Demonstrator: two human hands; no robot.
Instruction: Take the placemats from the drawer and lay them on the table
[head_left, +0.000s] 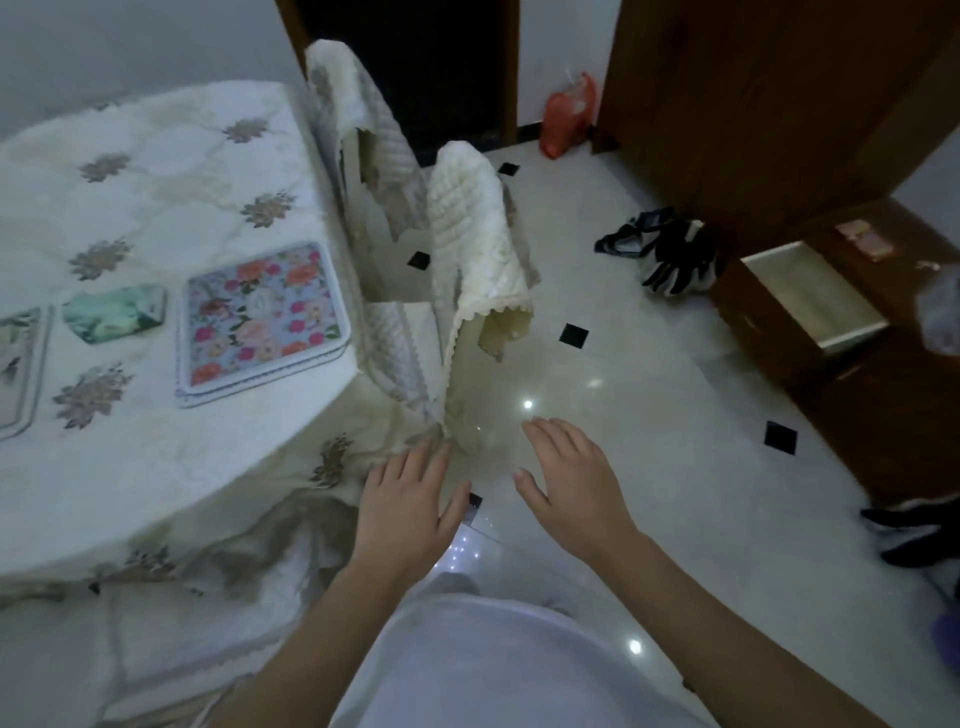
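Both hands, left (402, 499) and right (569, 480), hover released and empty at lower centre; floral placemats (262, 318) lie stacked well up-left on the table (156, 208).

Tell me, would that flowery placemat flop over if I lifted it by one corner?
Probably not much: the flowery placemat lies flat with crisp rounded corners, so it looks fairly stiff. It looks thin, so likely light. A second edge shows beneath, so the top one might slide off.

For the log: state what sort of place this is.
Probably a home dining room: a round table under a white embroidered tablecloth, cream quilted chair covers, a floral rectangular placemat.
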